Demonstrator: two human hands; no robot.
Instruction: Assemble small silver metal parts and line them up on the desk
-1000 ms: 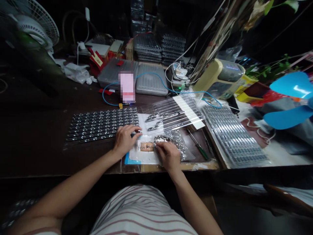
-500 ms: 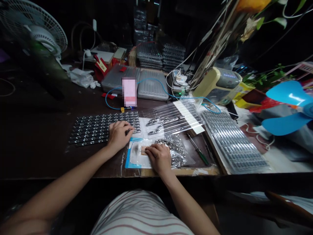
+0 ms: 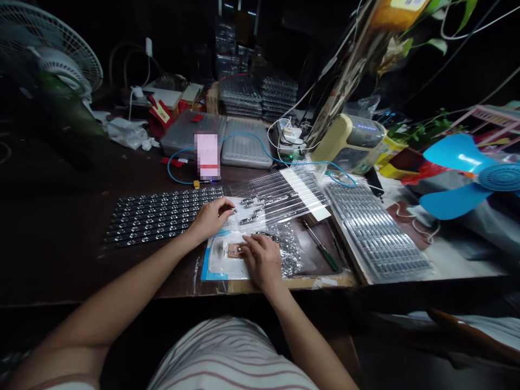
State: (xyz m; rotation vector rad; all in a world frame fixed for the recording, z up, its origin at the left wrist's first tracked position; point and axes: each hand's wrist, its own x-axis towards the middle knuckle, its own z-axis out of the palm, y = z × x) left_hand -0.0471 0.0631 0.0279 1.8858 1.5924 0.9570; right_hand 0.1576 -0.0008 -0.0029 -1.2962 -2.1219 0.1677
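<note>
My left hand (image 3: 212,218) is over the right end of rows of black strips with shiny metal pieces (image 3: 160,214). Its thumb and forefinger come together around something tiny, too small to name, beside a clear ribbed plastic tray (image 3: 276,197) holding several dark metal-topped pieces. My right hand (image 3: 264,259) reaches over a white and blue sheet (image 3: 215,265), fingers apart. Its fingertips are at the edge of a small brown block (image 3: 234,250), which has a tiny metal part near them. A heap of small shiny metal parts (image 3: 290,260) lies in clear plastic beyond that hand.
A green-handled screwdriver (image 3: 325,252) lies right of the heap. Filled clear trays (image 3: 377,233) rest at the right, near a blue-bladed fan (image 3: 455,203). A phone (image 3: 207,156) stands behind the strips, with a blue cable (image 3: 264,143) across the table.
My left hand has shifted right, off the strips toward the clear tray. The fingers of my right hand have spread and lifted slightly, showing more of the brown block. The whole view has shifted slightly.
</note>
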